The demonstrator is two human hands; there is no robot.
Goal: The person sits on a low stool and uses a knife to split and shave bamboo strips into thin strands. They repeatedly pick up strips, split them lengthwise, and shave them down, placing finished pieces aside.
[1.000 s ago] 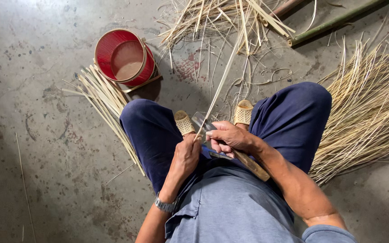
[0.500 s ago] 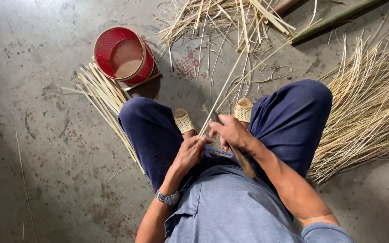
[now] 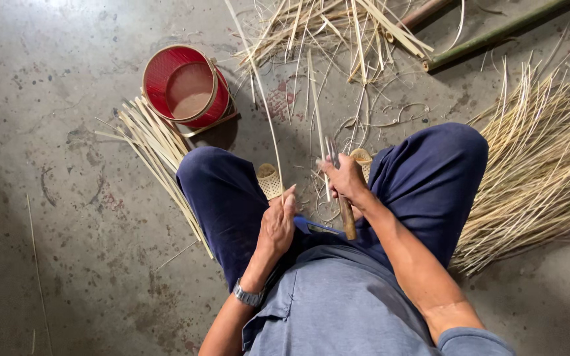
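Between the knees, the hands have moved apart. The left hand (image 3: 277,227) pinches a thin bamboo strip (image 3: 258,86) that points to 12 o'clock. The right hand (image 3: 346,179) grips a wooden-handled knife (image 3: 346,221), now off the strip.

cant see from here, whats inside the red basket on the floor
The red basket shows red inner walls and a bare brownish bottom, with nothing lying in it. The floor under it is covered.

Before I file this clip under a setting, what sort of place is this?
Probably a bamboo-craft workshop floor: split strips piled on bare concrete, a green pole, and the left hand holding a thin strip while the right hand holds a knife.
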